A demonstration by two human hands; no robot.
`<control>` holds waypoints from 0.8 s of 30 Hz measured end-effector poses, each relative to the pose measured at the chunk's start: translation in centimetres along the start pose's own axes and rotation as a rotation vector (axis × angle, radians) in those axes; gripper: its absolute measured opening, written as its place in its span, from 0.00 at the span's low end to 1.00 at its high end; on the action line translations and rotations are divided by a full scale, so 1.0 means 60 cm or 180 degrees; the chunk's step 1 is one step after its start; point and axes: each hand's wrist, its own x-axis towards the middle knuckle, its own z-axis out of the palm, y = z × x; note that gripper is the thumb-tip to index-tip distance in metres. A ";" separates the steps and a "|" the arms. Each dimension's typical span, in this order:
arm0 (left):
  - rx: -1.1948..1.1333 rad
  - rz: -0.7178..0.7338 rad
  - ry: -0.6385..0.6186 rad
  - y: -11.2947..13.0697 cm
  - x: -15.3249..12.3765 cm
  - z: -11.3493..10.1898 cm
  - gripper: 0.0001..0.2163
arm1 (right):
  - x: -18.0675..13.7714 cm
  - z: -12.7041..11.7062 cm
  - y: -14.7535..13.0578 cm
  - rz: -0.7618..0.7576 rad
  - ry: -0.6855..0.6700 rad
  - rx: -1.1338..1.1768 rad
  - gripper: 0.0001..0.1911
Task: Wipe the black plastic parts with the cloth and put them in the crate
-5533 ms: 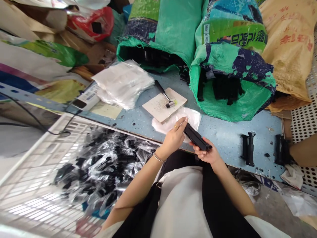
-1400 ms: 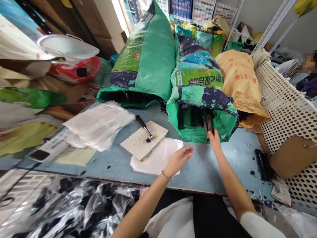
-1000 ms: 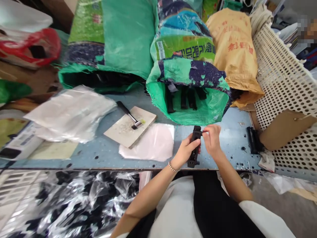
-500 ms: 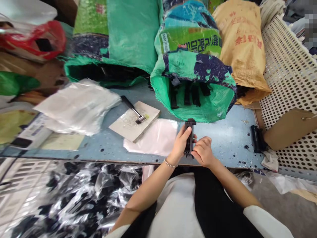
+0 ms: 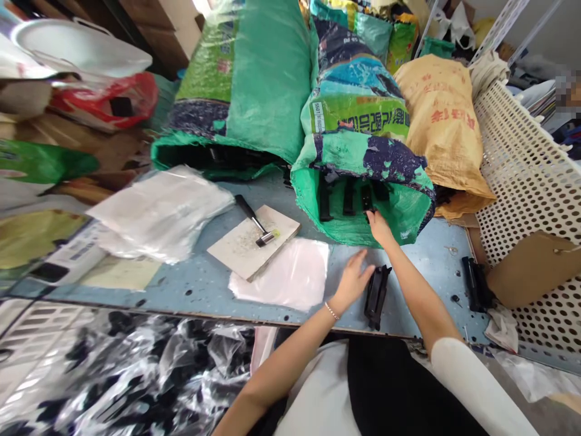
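Restocking is where I judge we are: my right hand (image 5: 377, 225), fingers closing on a black plastic part (image 5: 365, 200) inside the open green woven sack (image 5: 399, 221) at centre frame, must draw it out cleanly, while my left hand (image 5: 354, 281) rests open-fingered beside the long black plastic clip (image 5: 376, 295) lying on the blue speckled desk (image 5: 436, 266).

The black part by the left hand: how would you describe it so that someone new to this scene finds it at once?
Start at the blue table and find the open green sack that the right hand reaches into. Just in front of it, near the table's front edge, a long black part lies flat beside the left hand. Unlike the black parts in the sack, it lies alone on bare tabletop.
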 end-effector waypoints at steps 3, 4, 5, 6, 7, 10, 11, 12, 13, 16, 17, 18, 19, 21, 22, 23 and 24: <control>-0.1317 -0.0486 0.0273 0.045 0.042 -0.036 0.29 | -0.125 0.002 0.031 -0.0397 0.0036 0.0332 0.24; -0.1701 -0.0624 0.0287 0.063 0.048 -0.045 0.29 | -0.167 0.001 0.039 -0.0895 0.0085 0.0681 0.23; -0.1946 -0.0733 0.0224 0.082 0.049 -0.051 0.27 | -0.204 0.000 0.044 -0.1275 0.0083 0.0930 0.22; -0.2038 -0.0804 0.0107 0.100 0.043 -0.056 0.25 | -0.232 -0.005 0.047 -0.1482 0.0154 0.1127 0.20; -0.2005 -0.0845 -0.0051 0.116 0.033 -0.059 0.23 | -0.251 -0.011 0.047 -0.1621 0.0336 0.1293 0.20; -0.1729 -0.0854 -0.0491 0.147 -0.017 -0.055 0.18 | -0.254 -0.043 0.032 -0.1646 0.1076 0.1221 0.21; -0.1694 -0.0859 -0.0598 0.151 -0.034 -0.052 0.17 | -0.245 -0.054 0.024 -0.1673 0.1200 0.1083 0.22; -0.1676 -0.0873 -0.0679 0.154 -0.049 -0.049 0.16 | -0.234 -0.064 0.016 -0.1695 0.1195 0.0974 0.22; -0.1653 -0.0880 -0.0721 0.155 -0.060 -0.046 0.16 | -0.224 -0.071 0.008 -0.1678 0.1078 0.0958 0.22; -0.1543 -0.0808 -0.0663 0.155 -0.073 -0.046 0.17 | -0.218 -0.073 -0.009 -0.1330 0.0508 0.1467 0.25; -0.1529 -0.0784 -0.0572 0.156 -0.071 -0.049 0.17 | -0.226 -0.068 -0.011 -0.1242 0.0365 0.1647 0.25; -0.1550 -0.0770 -0.0456 0.157 -0.068 -0.054 0.17 | -0.238 -0.061 -0.010 -0.1258 0.0292 0.1725 0.26; -0.1606 -0.0772 -0.0336 0.159 -0.064 -0.059 0.17 | -0.253 -0.053 -0.009 -0.1409 0.0295 0.1668 0.27; -0.1746 -0.0827 -0.0168 0.163 -0.058 -0.069 0.17 | -0.289 -0.036 -0.004 -0.1987 0.0486 0.1211 0.27; -0.1775 -0.0865 -0.0152 0.165 -0.057 -0.072 0.18 | -0.306 -0.028 -0.002 -0.2282 0.0623 0.0907 0.25; -0.1760 -0.0877 -0.0137 0.165 -0.056 -0.075 0.19 | -0.320 -0.022 -0.001 -0.2489 0.0757 0.0620 0.24; -0.1701 -0.0859 -0.0097 0.164 -0.056 -0.077 0.19 | -0.329 -0.016 -0.001 -0.2582 0.0839 0.0393 0.22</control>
